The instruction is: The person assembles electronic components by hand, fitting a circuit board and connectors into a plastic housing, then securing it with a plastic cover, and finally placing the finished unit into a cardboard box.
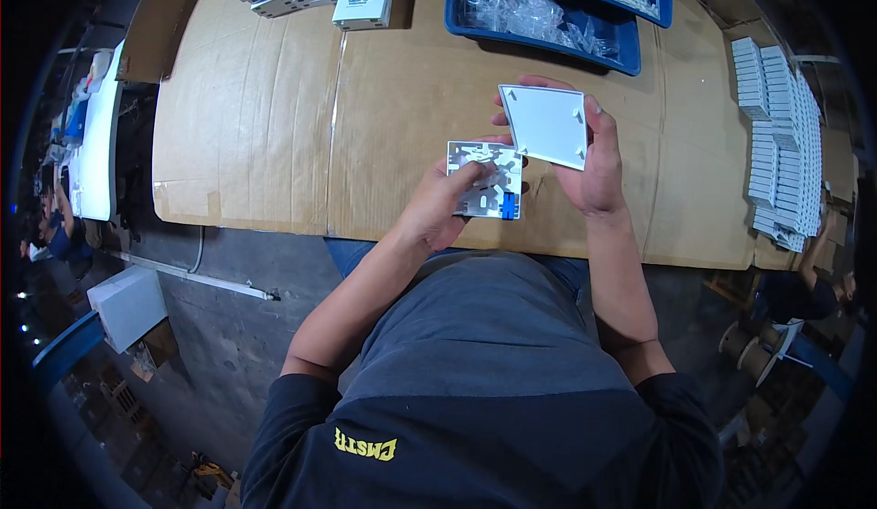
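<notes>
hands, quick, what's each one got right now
Left hand: closed on a white base with a blue piece, thumb over its inner face
Right hand: closed on a white cover, thumb at its right edge

White side table (99, 157), wooden spool (755, 361), grey floor (224, 344)

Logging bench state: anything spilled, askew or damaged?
Nothing stands out: left hand holds the pale base, right hand the white cover; clear plastic sits inside the blue tray. Fine damage: can't tell.
</notes>
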### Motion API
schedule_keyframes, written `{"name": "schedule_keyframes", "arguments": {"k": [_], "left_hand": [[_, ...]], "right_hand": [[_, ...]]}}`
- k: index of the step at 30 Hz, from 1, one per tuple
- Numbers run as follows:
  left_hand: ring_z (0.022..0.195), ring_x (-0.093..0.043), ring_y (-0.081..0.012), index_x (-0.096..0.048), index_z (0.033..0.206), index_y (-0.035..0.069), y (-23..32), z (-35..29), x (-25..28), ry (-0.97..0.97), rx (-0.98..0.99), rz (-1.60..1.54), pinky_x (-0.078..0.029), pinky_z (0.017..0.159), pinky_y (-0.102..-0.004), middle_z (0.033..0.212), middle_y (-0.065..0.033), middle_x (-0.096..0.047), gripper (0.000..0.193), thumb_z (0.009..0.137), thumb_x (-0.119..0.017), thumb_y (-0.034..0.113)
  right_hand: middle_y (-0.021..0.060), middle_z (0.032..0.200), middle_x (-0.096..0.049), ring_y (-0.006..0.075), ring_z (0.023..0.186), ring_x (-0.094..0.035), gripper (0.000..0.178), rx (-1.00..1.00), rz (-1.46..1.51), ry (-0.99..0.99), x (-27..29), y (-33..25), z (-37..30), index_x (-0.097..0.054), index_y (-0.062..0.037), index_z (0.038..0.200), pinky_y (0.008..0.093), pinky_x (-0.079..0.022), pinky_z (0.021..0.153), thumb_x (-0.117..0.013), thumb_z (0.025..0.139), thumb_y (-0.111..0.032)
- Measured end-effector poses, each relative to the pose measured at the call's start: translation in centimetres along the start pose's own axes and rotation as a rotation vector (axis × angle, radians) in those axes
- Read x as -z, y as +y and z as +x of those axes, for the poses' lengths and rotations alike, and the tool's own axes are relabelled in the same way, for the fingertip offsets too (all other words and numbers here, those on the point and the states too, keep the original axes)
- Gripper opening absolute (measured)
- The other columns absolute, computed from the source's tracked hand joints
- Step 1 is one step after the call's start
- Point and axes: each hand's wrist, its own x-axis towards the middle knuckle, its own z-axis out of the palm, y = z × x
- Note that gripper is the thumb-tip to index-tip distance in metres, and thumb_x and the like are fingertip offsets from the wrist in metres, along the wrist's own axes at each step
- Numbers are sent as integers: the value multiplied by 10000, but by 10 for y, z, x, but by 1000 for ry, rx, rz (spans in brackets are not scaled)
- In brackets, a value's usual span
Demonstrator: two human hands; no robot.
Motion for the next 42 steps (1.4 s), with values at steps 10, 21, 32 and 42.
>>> {"name": "schedule_keyframes", "arguments": {"k": [10, 21, 32, 42], "left_hand": [[1279, -612, -413, -421, 1525, 36, 12, -5, -9, -33, 89, -315, -508, 1058, -601, 1412, -250, -587, 667, 1075, -259, 501], [1272, -609, -417, -435, 1491, 65, 6, 0, -9, -68, 99, -347, -487, 1076, -655, 1411, -213, -581, 647, 1092, -205, 519], [1305, -590, -349, -433, 1492, 121, 0, 8, -1, -200, 71, -493, -472, 1120, -630, 1443, -150, -555, 568, 1118, -256, 510], [1309, -569, -315, -425, 1485, 127, -9, 13, -4, -292, 107, -609, -469, 1131, -595, 1462, -159, -514, 659, 1090, -215, 611]], "right_hand": [[184, 1254, -674, 265, 1131, -680, 613, 13, -214, -15, 6, -2, 2, -543, 18, 1428, 385, -536, 1006, -375, 1087, -463], [142, 1234, -687, 209, 1168, -647, 595, -153, -506, -160, 2, 1, 10, -593, 6, 1403, 333, -482, 1036, -472, 1079, -478], [88, 1254, -674, 161, 1164, -627, 406, -183, -654, -253, 4, 8, 16, -621, -4, 1370, 296, -490, 1008, -499, 1101, -284], [87, 1191, -708, 140, 1063, -660, 419, -255, -606, -192, 10, 13, 15, -647, 11, 1341, 292, -526, 948, -505, 1105, -305]]}}
